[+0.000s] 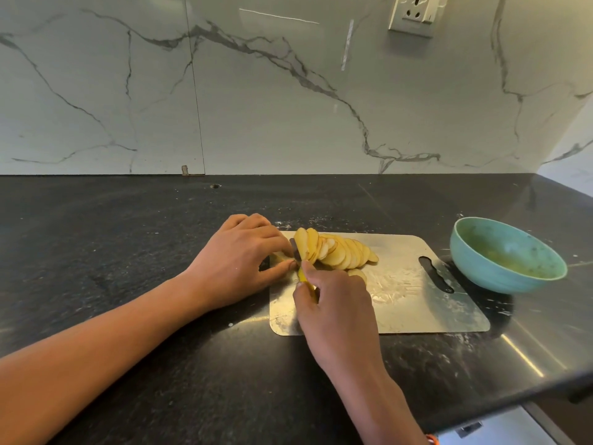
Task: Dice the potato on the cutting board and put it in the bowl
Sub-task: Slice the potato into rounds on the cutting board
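A fanned row of several thin yellow potato slices (337,252) leans across the far left part of the steel cutting board (417,300). My left hand (237,261) pinches the small uncut end of the potato (279,257) at the board's left edge. My right hand (333,313) grips the yellow handle of a knife (303,277), whose dark blade stands between the potato end and the slices. A teal bowl (507,255) sits just off the board's right end, empty except for a yellowish smear inside.
The black stone counter (128,236) stretches left and behind the board, dusted with white specks near it. A marble backsplash rises behind, with a wall socket (414,14) at the upper right. The counter's front edge drops off at the lower right.
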{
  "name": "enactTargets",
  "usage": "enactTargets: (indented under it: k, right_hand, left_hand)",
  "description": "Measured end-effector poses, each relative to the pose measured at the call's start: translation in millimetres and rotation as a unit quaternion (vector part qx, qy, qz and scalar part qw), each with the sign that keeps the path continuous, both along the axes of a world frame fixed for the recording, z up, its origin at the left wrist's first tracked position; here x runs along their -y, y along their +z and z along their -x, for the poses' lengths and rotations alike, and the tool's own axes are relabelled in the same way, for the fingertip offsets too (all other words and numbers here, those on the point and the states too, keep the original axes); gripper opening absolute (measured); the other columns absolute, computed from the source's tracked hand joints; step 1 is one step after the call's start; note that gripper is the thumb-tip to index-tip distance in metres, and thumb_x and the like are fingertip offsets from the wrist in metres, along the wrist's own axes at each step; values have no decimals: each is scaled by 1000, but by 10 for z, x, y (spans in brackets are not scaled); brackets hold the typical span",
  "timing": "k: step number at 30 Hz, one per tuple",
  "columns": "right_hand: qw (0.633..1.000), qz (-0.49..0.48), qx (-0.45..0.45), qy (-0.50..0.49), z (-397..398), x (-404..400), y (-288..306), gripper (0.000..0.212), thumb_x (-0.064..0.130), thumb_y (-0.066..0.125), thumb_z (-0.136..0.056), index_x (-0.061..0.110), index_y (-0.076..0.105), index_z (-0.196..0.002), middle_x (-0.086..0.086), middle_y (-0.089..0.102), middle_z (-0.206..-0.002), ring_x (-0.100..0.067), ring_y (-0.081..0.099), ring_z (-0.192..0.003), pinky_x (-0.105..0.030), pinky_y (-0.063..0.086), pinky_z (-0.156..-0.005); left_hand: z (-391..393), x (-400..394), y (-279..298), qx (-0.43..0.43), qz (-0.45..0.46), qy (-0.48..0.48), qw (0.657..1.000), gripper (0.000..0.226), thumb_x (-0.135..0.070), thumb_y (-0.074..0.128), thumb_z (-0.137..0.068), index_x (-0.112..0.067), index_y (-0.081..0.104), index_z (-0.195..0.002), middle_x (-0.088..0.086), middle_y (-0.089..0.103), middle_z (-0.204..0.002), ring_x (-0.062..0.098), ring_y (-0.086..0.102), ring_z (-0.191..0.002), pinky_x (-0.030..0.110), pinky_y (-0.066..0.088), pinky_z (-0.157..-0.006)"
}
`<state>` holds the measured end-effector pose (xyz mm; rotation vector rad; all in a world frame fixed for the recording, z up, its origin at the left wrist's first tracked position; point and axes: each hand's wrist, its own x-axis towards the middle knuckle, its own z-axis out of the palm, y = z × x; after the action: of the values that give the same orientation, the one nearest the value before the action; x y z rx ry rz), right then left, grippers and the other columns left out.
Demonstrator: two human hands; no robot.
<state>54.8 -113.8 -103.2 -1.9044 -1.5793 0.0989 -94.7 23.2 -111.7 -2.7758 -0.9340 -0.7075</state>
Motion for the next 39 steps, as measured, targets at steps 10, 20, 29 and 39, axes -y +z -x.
enactTargets:
  k: [10, 20, 29, 39]
  right_hand:
    - [1000, -4, -3, 4, -7, -2, -29, 43, 36, 54, -104, 32, 53, -147, 12, 75, -110, -9, 66, -76, -24, 54, -63]
    - [999, -47, -19, 7, -26, 12, -13, 44, 35, 52, -105, 29, 51, -148, 10, 76, -106, -5, 55, -69, -13, 34, -58]
    - [994, -98, -20, -33, -55, 22, 15, 46, 38, 53, -103, 26, 52, -148, 5, 75, -89, -11, 64, -68, -23, 49, -57]
    - [994, -81, -42, -63, -763, -37, 13, 44, 35, 54, -99, 28, 60, -142, 1, 77, -91, -13, 50, -65, -38, 51, -60]
  left_hand:
    - [20, -107, -24, 51, 15, -14, 998, 32, -47, 45, -109, -32, 73, -110, -16, 71, -105, 12, 61, -103, 38, 48, -87]
    - [27, -57, -5, 55, 54, -47, 996, 32, -60, 60, -95, -40, 77, -113, -15, 57, -119, 6, 60, -92, 35, 56, -67]
    - [-109, 60, 52, 156, 123, -70, 978, 61, -40, 81, -88, -34, 59, -145, -17, 49, -142, 4, 61, -117, 33, 57, -94]
    - [-526, 135, 104, 142, 196, 34, 970, 59, -66, 66, -89, -45, 51, -142, -17, 46, -117, 3, 59, -93, 19, 47, -76]
